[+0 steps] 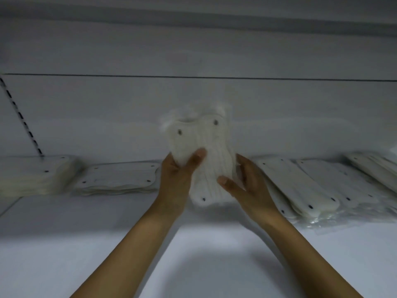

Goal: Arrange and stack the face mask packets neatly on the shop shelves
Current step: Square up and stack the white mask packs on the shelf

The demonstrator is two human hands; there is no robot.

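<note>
The left hand (177,175) and right hand (242,186) clasp a bundle of mask packets (202,151) upright above the shelf (64,233) mid-rear edge, probably to square it between flat stacks (120,177).

Open shelf (64,244) surface is lying bare in front; flat packet stacks (120,177) are blocking the left rear; leaning packets (311,190) are crowding the right; a gap is showing between them.
</note>
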